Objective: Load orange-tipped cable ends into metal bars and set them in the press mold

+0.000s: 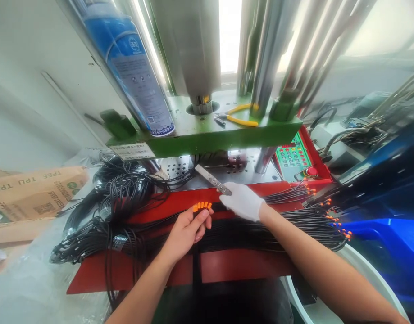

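Note:
My bare left hand (191, 227) is closed around several black cables whose orange cable ends (202, 205) stick up in a row above the fingers. My right hand (242, 200), in a white glove, grips one end of a flat metal mould bar (213, 179) with small cavities along it. The bar points up and left, its far end in front of the press opening. Below both hands, bundles of black cables (247, 234) lie across the red machine table (240, 266). Many of their orange tips (335, 220) fan out at the right.
A green press plate (200, 143) spans overhead between steel columns, bearing a spray can (132, 76) and yellow-handled pliers (238, 118). To the right is a control panel (293, 157). Tangled cables (122, 189) and a paper sack (38, 193) are at left; a white bucket (372, 274) stands lower right.

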A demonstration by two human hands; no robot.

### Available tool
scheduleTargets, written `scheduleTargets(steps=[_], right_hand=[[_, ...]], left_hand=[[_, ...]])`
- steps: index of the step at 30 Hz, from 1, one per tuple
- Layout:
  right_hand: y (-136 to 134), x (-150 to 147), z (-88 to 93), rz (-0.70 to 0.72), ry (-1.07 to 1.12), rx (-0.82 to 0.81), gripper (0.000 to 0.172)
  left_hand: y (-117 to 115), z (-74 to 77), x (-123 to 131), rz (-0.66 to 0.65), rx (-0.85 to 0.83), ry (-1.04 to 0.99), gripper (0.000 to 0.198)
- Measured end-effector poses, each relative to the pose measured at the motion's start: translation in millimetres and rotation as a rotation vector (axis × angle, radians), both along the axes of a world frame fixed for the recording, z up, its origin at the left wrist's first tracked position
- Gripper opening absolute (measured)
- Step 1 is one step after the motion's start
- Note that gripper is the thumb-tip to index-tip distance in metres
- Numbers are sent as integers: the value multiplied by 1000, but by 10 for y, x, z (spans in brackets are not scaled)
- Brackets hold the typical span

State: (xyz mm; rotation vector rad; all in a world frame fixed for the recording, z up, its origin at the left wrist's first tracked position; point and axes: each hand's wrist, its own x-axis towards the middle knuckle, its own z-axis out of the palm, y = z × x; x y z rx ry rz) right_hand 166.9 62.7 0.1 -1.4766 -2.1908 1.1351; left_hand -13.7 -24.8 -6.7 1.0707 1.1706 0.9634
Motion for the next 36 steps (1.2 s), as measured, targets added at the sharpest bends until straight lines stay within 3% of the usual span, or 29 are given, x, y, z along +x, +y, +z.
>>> scheduleTargets(steps=[3,5,7,11,18,29,36], right_hand=[[-35,-2,39,-37,472,-383,44],[-50,-11,45,-81,672,-515,38],[-60,-19,40,-91,777,-544,30],[-69,-22,37,-96,896,-512,41],[-65,16,91,-97,937,-450,43],[-86,-1,77,-73,880,-446,45],[-112,-47,40,-160,743,-323,48]], left_hand=[[16,0,43,21,-38,-51,33],[26,1,76,32,-46,-42,32],[30,2,107,27,-31,13,30],[25,-2,146,-8,13,131,30],[31,-20,210,-20,49,300,28],[22,-6,230,-16,76,386,29],[-6,38,392,67,225,698,24]])
